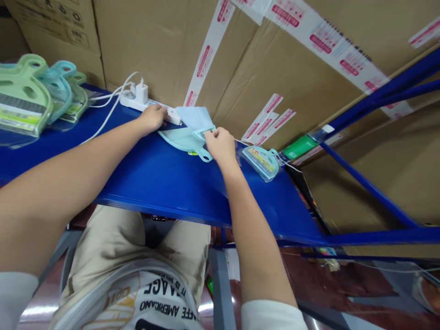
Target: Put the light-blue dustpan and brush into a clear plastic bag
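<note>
My right hand (220,143) has its fingers closed at the narrow end of a light blue hand brush (195,118), whose wide flared end points up and to the left. Beneath the brush lies a light blue dustpan (184,140) on the blue table, its looped handle toward me. My left hand (153,119) rests at the front of the white power strip (173,115), close to the dustpan's left corner. Its fingers are loosely bent and apart, with the tips partly hidden, and I see nothing held in them.
Green and blue dustpan sets in clear wrap (24,98) stand at the left. On the right are a small wrapped dustpan set (261,161) and a green-labelled bottle (304,145). White cables (113,110) run from the strip. Cardboard (154,46) backs the table (165,183); a blue frame (371,183) rises at right.
</note>
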Demonstrator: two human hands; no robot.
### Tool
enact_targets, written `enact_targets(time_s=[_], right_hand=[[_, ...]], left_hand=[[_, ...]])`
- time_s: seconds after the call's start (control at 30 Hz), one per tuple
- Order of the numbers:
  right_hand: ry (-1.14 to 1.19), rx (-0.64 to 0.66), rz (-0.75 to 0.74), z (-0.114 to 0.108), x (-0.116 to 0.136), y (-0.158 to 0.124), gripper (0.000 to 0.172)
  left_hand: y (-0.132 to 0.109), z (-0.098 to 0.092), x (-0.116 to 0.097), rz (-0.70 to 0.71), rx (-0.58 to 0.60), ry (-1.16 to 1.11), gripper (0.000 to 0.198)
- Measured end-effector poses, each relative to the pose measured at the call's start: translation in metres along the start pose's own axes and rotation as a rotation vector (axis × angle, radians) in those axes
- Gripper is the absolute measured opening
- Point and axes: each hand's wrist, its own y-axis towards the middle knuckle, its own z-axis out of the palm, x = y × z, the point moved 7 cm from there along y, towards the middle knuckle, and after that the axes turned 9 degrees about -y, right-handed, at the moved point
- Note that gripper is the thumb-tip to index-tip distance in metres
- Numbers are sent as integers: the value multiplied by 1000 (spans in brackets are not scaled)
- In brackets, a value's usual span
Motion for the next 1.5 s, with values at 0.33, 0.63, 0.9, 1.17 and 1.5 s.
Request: enact_targets(time_s=[0.33,0.63,0.9,1.17,1.5], right_hand=[[-141,94,20,9,7,-3,23],[-180,122,68,0,13,7,31],[-119,106,94,10,7,3,19],[-87,134,96,10,5,-4,13],[-70,73,61,6,-1,-2,15]], left_hand=[[-10,4,-2,-192,52,-268,38],[-33,13,-37,-31,441,-239,42],[-46,30,-48,52,519,-75,21],[-32,16,-40,60,417,11,17],[-35,18,-37,-32,535,-217,36]])
